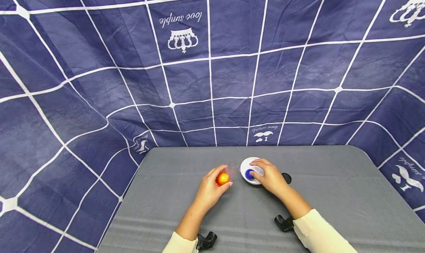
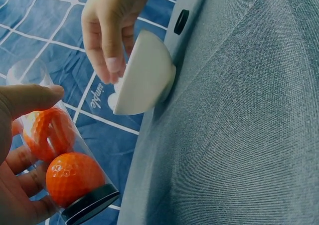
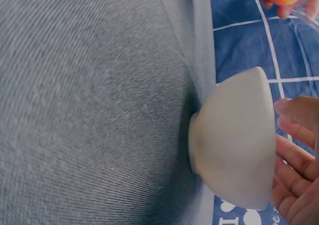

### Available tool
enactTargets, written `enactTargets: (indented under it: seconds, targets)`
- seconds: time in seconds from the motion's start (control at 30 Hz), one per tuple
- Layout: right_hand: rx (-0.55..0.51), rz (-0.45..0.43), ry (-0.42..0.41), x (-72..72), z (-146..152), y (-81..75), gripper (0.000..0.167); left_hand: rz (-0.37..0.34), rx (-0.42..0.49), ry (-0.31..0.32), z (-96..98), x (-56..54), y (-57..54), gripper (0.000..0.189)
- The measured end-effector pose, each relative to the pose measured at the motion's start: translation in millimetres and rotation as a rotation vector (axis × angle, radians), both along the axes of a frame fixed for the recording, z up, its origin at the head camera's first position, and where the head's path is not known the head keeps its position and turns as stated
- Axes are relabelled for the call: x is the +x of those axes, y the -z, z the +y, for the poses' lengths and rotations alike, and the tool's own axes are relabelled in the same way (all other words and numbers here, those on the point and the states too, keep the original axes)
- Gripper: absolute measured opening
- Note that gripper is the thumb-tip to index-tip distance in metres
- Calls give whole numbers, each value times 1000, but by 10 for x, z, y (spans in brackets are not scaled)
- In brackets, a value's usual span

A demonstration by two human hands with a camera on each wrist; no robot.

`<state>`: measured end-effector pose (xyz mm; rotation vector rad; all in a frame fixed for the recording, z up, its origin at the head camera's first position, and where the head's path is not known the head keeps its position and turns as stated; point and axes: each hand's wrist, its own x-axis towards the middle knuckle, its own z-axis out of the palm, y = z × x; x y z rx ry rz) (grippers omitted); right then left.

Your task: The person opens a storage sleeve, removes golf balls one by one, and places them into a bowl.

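My left hand (image 1: 210, 186) grips a clear tube (image 2: 89, 145) around its side. Inside the tube are orange golf balls (image 2: 75, 177), one above the other, and a black cap (image 2: 92, 205) covers its lower end. The tube's other end looks uncapped. To the right, a white bowl (image 3: 234, 140) stands upright on the table. My right hand (image 1: 270, 175) reaches over the bowl with fingers apart and bent downward. A blue ball (image 1: 249, 174) lies in the bowl by the thumb tip; whether they touch is unclear. Something white (image 2: 112, 101) shows at the rim, its kind unclear.
A round black cap (image 1: 286, 178) lies on the grey table (image 1: 172, 194), just right of the bowl and partly behind the right wrist. Blue cloth (image 1: 232, 79) with white lines hangs behind and at both sides. Black mounts (image 1: 207, 241) sit at both wrists.
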<state>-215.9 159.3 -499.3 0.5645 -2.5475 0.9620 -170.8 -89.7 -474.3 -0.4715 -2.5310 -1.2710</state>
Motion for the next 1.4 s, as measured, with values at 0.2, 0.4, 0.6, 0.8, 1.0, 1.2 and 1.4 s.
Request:
enactTargets:
  seconds: [0.2, 0.4, 0.6, 0.8, 1.0, 1.2, 1.4]
  targets:
    - [-65, 21, 10, 65, 41, -82, 31, -13, 3, -5, 10, 8, 2, 53]
    - [-94, 35, 33, 131, 54, -137, 30, 24, -13, -2, 15, -8, 30, 53]
    - [-110, 73, 35, 186, 41, -159, 29, -6, -3, 0, 25, -7, 19, 53]
    - [-124, 60, 42, 213, 57, -211, 30, -22, -15, -6, 36, -17, 4, 53]
    - [-144, 41, 35, 244, 73, -269, 31, 3, -38, 2, 51, -18, -8, 54]
    - [-185, 35, 19, 309, 62, -315, 33, 36, -51, 14, 64, 0, -23, 54]
    - [-255, 33, -71, 395, 11, -348, 33, 55, -78, 32, 71, 4, -44, 54]
